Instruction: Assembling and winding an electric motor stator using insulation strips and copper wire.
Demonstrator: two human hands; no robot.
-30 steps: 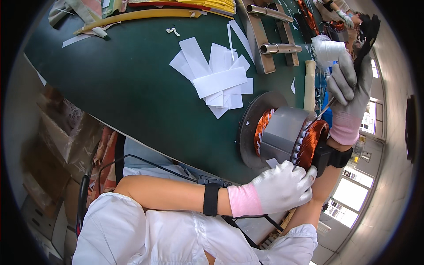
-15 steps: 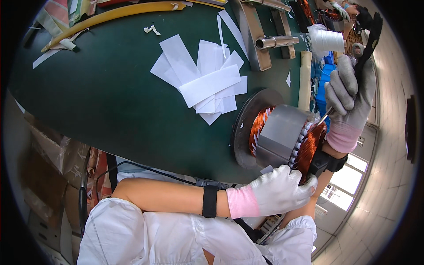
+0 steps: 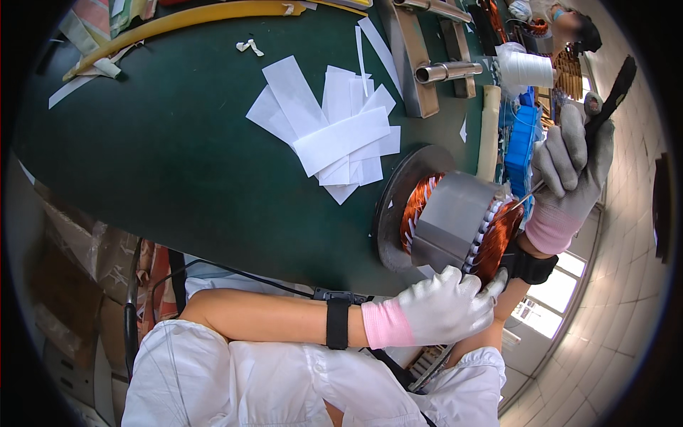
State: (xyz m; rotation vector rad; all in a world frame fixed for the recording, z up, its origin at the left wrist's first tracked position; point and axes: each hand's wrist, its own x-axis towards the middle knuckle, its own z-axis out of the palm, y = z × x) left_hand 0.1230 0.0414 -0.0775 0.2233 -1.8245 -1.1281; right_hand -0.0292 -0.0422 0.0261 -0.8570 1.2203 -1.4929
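A motor stator [image 3: 449, 220] lies on its side, with a grey steel core, orange copper windings [image 3: 498, 245] at the ends and white slot liners. A round dark plate [image 3: 390, 213] stands against its far-left end. My gloved left hand [image 3: 455, 306] has its fingers closed on the near lower edge of the windings at the right end. My gloved right hand [image 3: 573, 160] is wrapped round a thin metal pick with a black handle [image 3: 613, 96]. The pick's shaft slants down to the windings beside the white liners; its very tip is hard to make out.
A pile of white paper strips [image 3: 341, 146] lies on the dark green table [image 3: 178, 164]. Behind are a metal frame with tubes [image 3: 448, 71], a thread spool [image 3: 525, 69], a blue bin [image 3: 521, 135] and a yellow curved strip [image 3: 185, 32]. Another person [image 3: 575, 28] is at the far right.
My right hand has moved slightly right and down with the pick, whose handle now tilts further right. My left hand has shifted slightly left along the winding edge.
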